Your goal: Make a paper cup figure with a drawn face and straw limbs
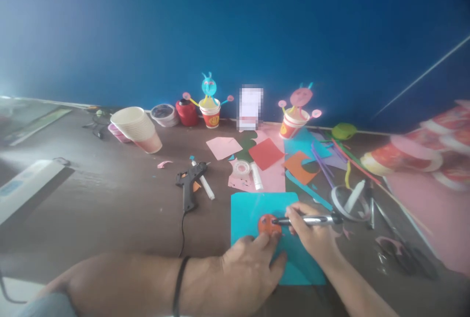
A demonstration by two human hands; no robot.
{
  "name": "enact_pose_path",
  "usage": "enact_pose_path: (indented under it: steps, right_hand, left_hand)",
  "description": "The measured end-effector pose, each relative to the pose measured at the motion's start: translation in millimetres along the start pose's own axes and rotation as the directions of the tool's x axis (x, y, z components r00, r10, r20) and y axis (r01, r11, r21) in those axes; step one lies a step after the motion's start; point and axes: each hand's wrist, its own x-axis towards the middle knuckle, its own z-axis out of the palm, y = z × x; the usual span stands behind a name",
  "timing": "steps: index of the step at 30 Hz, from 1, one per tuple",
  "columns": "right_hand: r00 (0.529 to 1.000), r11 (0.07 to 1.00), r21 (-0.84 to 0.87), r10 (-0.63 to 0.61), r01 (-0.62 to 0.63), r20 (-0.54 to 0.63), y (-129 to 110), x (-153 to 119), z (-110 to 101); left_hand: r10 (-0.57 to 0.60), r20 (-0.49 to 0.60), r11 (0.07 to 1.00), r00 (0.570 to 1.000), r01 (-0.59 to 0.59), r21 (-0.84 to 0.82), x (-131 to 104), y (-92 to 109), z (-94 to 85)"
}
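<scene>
A small orange-red paper circle (267,222) with dark marks drawn on it lies on a blue sheet of paper (244,209). My left hand (253,265) rests over the lower edge of the circle, its fingertips pressing it down and its thumb apart. In my right hand (312,229) a silver and black marker pen (317,220) is gripped, its tip touching the circle. A dark band (179,282) is around my left wrist. The palm of my left hand and the underside of the circle are hidden.
Left of the blue sheet are a black glue gun (189,187) and a white stick (203,182). Behind it lie tape (241,167), a white tube (256,176) and coloured paper. Two cup figures (212,118) stand by the wall; stacked cups (137,128) lean left. Scissors (404,253) lie right.
</scene>
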Motion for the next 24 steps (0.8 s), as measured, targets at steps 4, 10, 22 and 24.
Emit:
enact_pose_path:
  steps: [4, 10, 22, 24]
  right_hand:
    - [0.999, 1.0, 0.01, -0.003, 0.003, 0.033, -2.8, 2.0, -0.2]
    - [1.0, 1.0, -0.02, -0.011, 0.012, 0.026, -3.0, 1.2, -0.6]
    - [1.0, 1.0, -0.014, -0.018, 0.018, 0.006, -1.8, 2.0, 0.8]
    - [1.0, 1.0, -0.01, -0.014, 0.015, 0.013, -1.9, 2.4, 0.7]
  left_hand:
    - [-0.014, 0.041, 1.0, 0.999, 0.014, -0.01, 0.7, 0.0, 1.1]
    - [-0.009, 0.019, 1.0, 1.0, 0.008, 0.022, 0.9, 0.0, 5.3]
    - [-0.002, -0.008, 0.999, 1.0, 0.003, 0.034, -0.4, -0.6, 12.5]
    - [-0.001, -0.013, 0.999, 1.0, 0.002, 0.041, 0.2, -0.9, 12.3]
